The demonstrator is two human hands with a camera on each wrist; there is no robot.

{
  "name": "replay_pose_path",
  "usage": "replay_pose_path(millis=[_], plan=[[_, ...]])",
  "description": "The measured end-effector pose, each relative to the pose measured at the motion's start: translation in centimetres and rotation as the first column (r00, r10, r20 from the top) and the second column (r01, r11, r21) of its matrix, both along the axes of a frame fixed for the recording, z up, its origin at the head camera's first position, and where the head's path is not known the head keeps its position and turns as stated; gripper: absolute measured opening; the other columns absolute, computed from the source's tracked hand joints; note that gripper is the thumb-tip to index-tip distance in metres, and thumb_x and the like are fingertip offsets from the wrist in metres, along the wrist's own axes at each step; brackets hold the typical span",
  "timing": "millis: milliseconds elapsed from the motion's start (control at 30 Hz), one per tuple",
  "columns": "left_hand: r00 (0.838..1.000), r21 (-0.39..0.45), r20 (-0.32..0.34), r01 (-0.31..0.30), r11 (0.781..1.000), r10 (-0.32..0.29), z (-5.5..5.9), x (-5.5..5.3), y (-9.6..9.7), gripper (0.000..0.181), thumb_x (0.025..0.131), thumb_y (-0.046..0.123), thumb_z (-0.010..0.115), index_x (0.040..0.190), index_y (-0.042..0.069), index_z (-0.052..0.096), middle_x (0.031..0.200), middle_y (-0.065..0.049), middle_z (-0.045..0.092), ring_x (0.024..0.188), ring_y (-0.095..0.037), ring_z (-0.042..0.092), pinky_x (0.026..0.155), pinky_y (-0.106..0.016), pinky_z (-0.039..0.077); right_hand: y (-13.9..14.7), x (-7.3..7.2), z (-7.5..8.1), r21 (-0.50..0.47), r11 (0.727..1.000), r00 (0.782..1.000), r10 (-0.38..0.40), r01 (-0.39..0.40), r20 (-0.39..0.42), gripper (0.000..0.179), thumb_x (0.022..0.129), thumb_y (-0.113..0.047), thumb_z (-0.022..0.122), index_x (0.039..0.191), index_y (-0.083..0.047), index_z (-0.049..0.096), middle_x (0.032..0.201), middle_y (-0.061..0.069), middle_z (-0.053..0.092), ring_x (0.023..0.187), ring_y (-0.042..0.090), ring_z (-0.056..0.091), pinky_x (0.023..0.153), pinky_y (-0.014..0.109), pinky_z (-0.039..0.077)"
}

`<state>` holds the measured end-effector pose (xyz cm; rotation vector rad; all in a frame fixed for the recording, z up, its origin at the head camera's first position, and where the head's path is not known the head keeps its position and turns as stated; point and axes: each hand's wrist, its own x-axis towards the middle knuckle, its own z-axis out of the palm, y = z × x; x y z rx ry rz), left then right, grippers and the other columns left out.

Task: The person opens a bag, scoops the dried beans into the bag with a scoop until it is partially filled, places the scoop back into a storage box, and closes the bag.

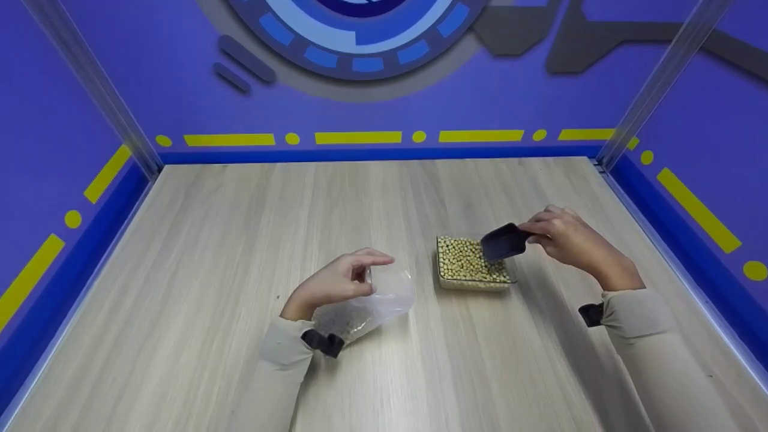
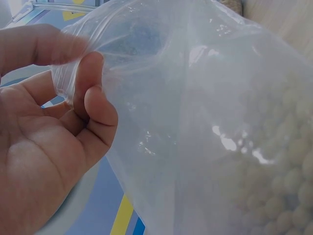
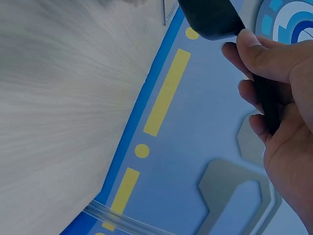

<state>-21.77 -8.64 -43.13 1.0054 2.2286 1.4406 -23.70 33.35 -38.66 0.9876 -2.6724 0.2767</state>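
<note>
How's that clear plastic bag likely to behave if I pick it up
The bag would probably flop, since its thin film is creased. The pale round pieces gathered toward one end would likely weigh that end down and shift as it moves. Its smooth, shiny surface may feel slightly slippery.

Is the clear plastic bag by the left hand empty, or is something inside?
Partly filled: in the left wrist view, pale round grains show through the clear plastic bag, away from the left hand.
</note>
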Motion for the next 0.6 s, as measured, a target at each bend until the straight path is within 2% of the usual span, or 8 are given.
replay_pose_path(millis=[200, 600], plan=[[1.0, -0.006, -0.013, 0.007, 1.0, -0.007, 0.0, -0.1, 0.0, 0.055, 0.081, -0.006, 0.055, 0.135, -0.002, 0.052, 0.132, -0.019, 0.053, 0.076, -0.009, 0.046, 0.067, -0.018, 0.039, -0.1, 0.1, 0.5, 0.032, 0.999, 0.999, 0.027, -0.026, -0.027, 0.026, 0.075, 0.008, 0.073, 0.1, 0.002, 0.074, 0.089, 0.013, 0.071, 0.084, 0.029, 0.061, 0.072, 0.045, 0.05], [1.0, -0.001, -0.022, 0.019, 1.0, -0.019, -0.2, -0.1, 0.1, 0.055, 0.081, -0.006, 0.056, 0.135, -0.004, 0.051, 0.132, -0.02, 0.054, 0.075, -0.008, 0.045, 0.067, -0.017, 0.039, -0.9, 0.2, 2.2, 0.095, 0.995, 1.0, -0.006, 0.007, -0.009, 0.026, 0.074, 0.008, 0.074, 0.098, -0.001, 0.075, 0.088, 0.012, 0.071, 0.083, 0.028, 0.06, 0.073, 0.043, 0.051]])
